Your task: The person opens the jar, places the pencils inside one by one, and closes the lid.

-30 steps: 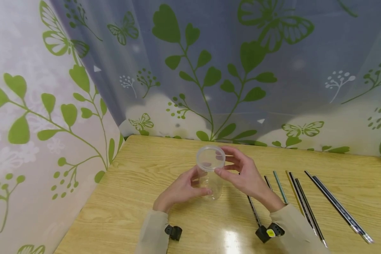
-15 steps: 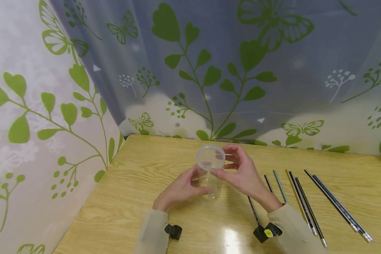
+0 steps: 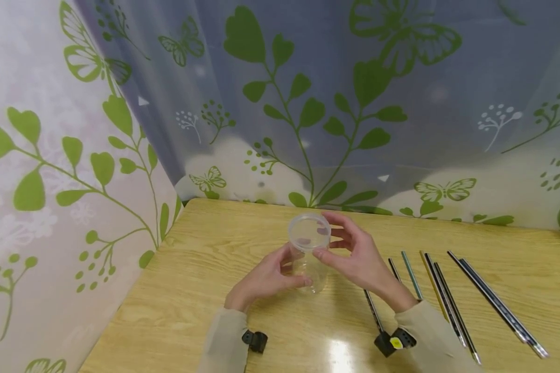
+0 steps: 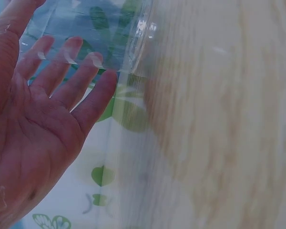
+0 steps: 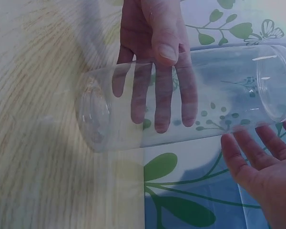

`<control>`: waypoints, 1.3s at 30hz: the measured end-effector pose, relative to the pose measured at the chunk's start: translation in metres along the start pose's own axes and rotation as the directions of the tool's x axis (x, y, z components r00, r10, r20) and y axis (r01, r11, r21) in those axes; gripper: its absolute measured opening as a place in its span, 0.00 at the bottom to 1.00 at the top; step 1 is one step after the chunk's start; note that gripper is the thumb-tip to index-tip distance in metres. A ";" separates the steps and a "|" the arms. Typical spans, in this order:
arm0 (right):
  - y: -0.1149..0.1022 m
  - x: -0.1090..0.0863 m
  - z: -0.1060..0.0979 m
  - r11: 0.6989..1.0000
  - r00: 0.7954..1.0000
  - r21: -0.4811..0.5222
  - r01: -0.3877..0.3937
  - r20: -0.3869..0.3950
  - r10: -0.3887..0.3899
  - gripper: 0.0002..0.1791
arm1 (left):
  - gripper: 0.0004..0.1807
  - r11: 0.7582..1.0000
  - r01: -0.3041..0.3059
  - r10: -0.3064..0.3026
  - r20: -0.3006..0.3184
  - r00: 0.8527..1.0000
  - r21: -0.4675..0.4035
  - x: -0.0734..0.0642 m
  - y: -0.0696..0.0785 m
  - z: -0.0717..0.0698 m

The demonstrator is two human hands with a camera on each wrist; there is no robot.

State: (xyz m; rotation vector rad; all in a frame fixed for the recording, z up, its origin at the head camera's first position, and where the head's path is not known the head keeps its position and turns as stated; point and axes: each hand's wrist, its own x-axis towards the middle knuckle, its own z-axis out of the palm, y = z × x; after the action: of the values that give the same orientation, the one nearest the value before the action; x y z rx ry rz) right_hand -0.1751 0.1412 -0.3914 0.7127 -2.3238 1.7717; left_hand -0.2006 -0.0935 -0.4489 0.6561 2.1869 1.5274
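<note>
A clear plastic jar (image 3: pixel 319 272) with a whitish translucent rim (image 3: pixel 309 248) stands between my hands, slightly tilted. My left hand (image 3: pixel 268 274) grips its lower body, thumb in front and fingers wrapped around the far side. Near the top, my right hand (image 3: pixel 357 254) holds the jar by the rim, its thumb at the front and its fingers behind. Left-hand fingers show through the transparent wall of the jar (image 5: pixel 219 95) in the right wrist view. Nothing is visible inside the jar. Whether its base touches the table cannot be told.
Several pencils lie on the wooden table (image 3: pixel 177 305) to the right: a black pencil (image 3: pixel 373 311) partly beside my right wrist, a teal pencil (image 3: pixel 411 274), a yellow pencil (image 3: pixel 433 282) and more dark pencils (image 3: pixel 494 300). A patterned curtain (image 3: pixel 270 145) hangs behind the table.
My right thumb shifts slightly left along the jar's rim, then back right, and the right wrist moves a little with it. My left hand and the jar stay in place.
</note>
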 end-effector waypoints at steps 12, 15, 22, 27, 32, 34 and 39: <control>-0.011 0.008 0.002 0.982 0.994 -0.160 0.101 -0.026 -0.107 0.27 | 0.45 1.000 0.000 0.000 0.006 1.000 0.004 0.000 -0.003 -0.001; -0.012 0.008 0.002 0.978 0.994 -0.182 0.103 -0.026 -0.109 0.26 | 0.45 1.000 0.004 -0.004 0.005 1.000 0.002 0.001 -0.004 -0.001; -0.012 0.010 0.001 0.971 0.992 -0.210 0.118 -0.013 -0.123 0.26 | 0.46 1.000 0.001 -0.001 0.006 1.000 0.002 0.002 -0.003 -0.001; -0.012 0.010 0.000 0.970 0.991 -0.206 0.130 0.005 -0.132 0.26 | 0.46 1.000 0.006 -0.006 0.001 1.000 0.006 0.002 -0.002 -0.001; -0.011 0.011 -0.001 0.970 0.992 -0.208 0.125 0.025 -0.122 0.25 | 0.46 1.000 0.010 -0.010 -0.005 1.000 0.019 0.001 -0.003 -0.001; -0.011 0.011 -0.001 0.970 0.992 -0.208 0.125 0.030 -0.121 0.26 | 0.46 1.000 0.006 -0.006 -0.006 1.000 0.023 0.001 -0.003 -0.001; -0.010 0.011 -0.002 0.977 0.993 -0.180 0.117 0.029 -0.114 0.30 | 0.46 1.000 0.005 -0.005 -0.005 1.000 0.016 0.002 -0.004 -0.001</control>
State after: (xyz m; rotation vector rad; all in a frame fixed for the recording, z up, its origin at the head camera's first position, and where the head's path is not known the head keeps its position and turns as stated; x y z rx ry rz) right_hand -0.1804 0.1377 -0.3784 0.8179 -2.3641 1.4894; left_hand -0.2034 -0.0943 -0.4519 0.6519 2.2053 1.5119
